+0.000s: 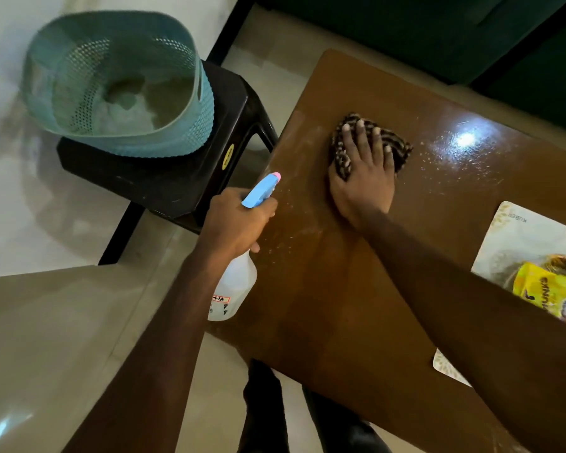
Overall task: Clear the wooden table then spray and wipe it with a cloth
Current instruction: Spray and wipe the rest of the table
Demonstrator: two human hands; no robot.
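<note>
The brown wooden table [340,305] fills the centre and right, its far part wet with spray droplets. My right hand [363,171] presses flat, fingers straight, on a dark striped cloth [402,152] near the table's far left corner. My left hand [239,220] grips the neck of a white spray bottle [234,289] with a blue trigger head [262,189], held over the table's left edge.
A white placemat [510,237] lies on the table's right side with a yellow packet [536,286] on it, partly behind my right arm. A teal perforated basket [125,93] stands on a black stool [177,178] to the left. Tiled floor surrounds the table.
</note>
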